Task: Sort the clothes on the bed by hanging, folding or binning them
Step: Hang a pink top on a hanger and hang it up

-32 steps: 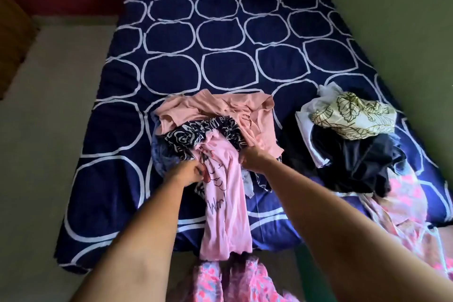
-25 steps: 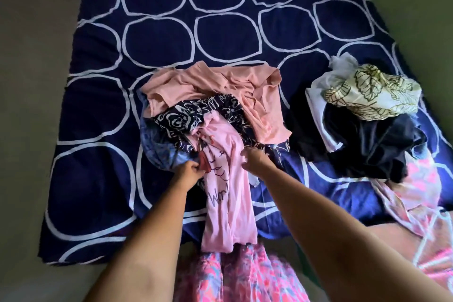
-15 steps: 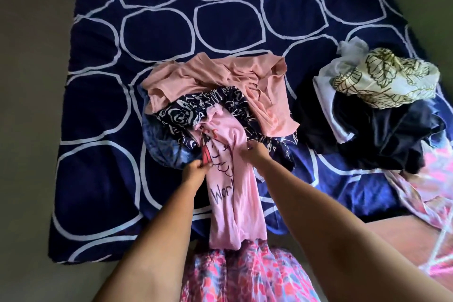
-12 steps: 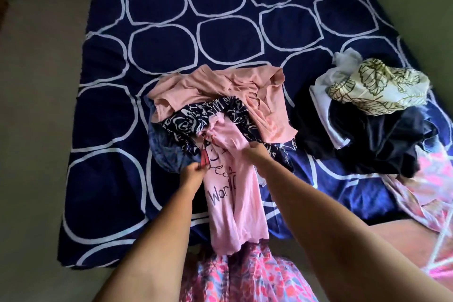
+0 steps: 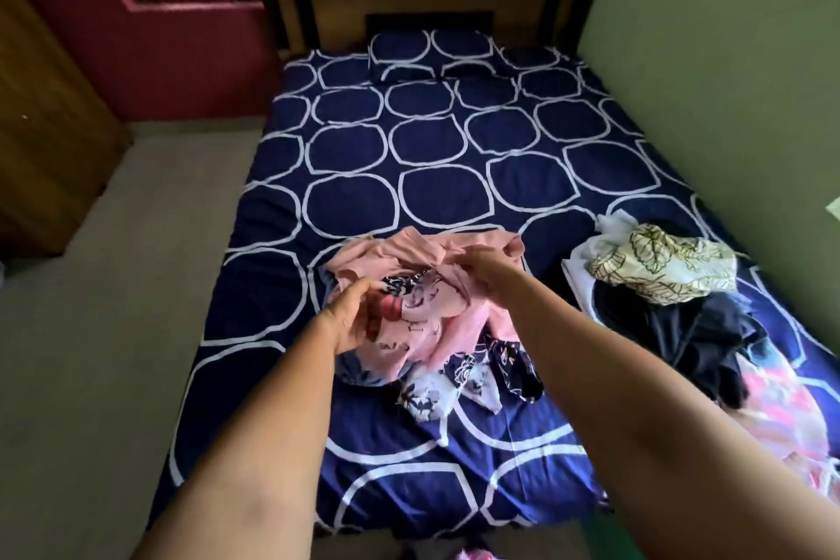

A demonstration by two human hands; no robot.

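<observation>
Because the pink T-shirt, lying on the middle pile on the bed, is light and limp, I judge its shoulders the best hold, where the left hand and the right hand pinch it with curled fingers.

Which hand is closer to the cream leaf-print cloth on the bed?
The right. The right hand grips the pink shirt on the middle pile, apart from the leaf-print cloth; the left hand grips the same shirt farther left.
</observation>
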